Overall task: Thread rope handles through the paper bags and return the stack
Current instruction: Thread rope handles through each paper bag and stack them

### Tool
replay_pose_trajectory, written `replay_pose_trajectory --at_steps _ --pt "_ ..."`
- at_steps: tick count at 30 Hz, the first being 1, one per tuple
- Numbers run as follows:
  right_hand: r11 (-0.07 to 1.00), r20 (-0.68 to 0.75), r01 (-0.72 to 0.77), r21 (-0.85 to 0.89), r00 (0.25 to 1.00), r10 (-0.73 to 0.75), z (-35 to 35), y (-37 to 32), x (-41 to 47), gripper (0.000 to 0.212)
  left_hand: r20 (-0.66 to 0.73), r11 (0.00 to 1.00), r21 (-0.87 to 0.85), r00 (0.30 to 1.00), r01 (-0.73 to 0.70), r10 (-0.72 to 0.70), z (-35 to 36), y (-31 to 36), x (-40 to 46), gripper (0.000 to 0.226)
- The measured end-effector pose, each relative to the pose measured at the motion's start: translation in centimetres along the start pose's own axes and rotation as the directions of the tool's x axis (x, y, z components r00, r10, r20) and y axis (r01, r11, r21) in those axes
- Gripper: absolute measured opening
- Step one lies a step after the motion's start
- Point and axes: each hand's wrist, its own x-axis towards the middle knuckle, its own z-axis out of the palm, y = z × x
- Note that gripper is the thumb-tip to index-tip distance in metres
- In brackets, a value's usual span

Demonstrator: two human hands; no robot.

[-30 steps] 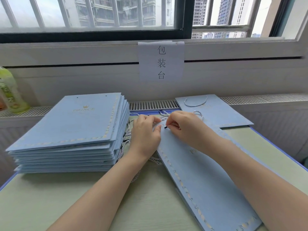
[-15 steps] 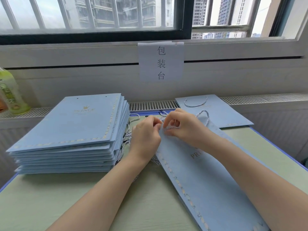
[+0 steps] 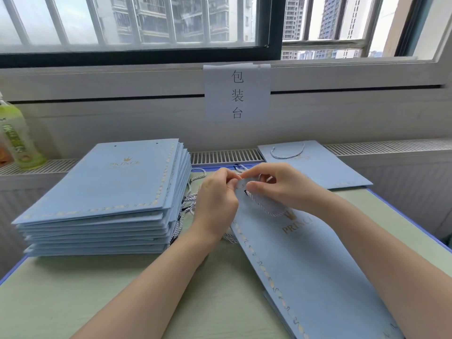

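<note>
Threading is under way on the pale blue paper bag (image 3: 300, 260) lying flat at an angle on the surface (image 3: 73, 302): a twisted white-and-blue rope handle (image 3: 265, 208) curves across its top, one end at a hole near the fingertips. The left hand (image 3: 216, 200) pinches the bag's upper edge, fingers narrowed on the paper, while the right hand (image 3: 276, 184) is closed around the rope end at that edge. Judging from this, the handle is only partly seated. Loose ropes (image 3: 188, 204) lie between this bag and the tall stack of bags (image 3: 110, 192) to the left, whose top bag shows bare holes, so most remain. One finished bag (image 3: 325, 165) with its handle sits behind.
</note>
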Motion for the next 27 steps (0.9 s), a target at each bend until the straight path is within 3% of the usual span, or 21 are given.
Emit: replay_pose_trajectory --at_steps 5,12,15,19,27 --pt "0.998 -0.001 -0.005 -0.061 1.0 0.005 0.1 -0.2 0.0 0.024 -0.01 1.0 0.009 1.0 -0.025 0.025 0.2 -0.2 0.1 0.015" --pt "0.971 -0.046 0.043 -0.234 0.997 -0.056 0.7 0.0 0.2 0.014 -0.007 0.998 -0.052 0.999 -0.047 0.047 -0.3 0.2 0.0 0.015" --pt "0.965 -0.053 0.049 -0.256 0.996 -0.065 0.7 -0.1 0.2 0.015 0.078 0.986 -0.159 0.996 0.049 -0.037 -0.5 0.2 0.3 0.018" --pt "0.953 -0.053 0.085 -0.292 0.993 -0.105 0.9 -0.5 0.1 0.017 0.199 0.937 -0.305 0.973 0.173 -0.115 -1.0 0.4 0.7 0.05" --pt "0.968 -0.086 0.124 -0.218 0.986 -0.146 1.0 -0.8 0.1 0.019 0.275 0.778 -0.516 0.93 0.357 -0.244 -1.5 0.5 0.8 0.04"
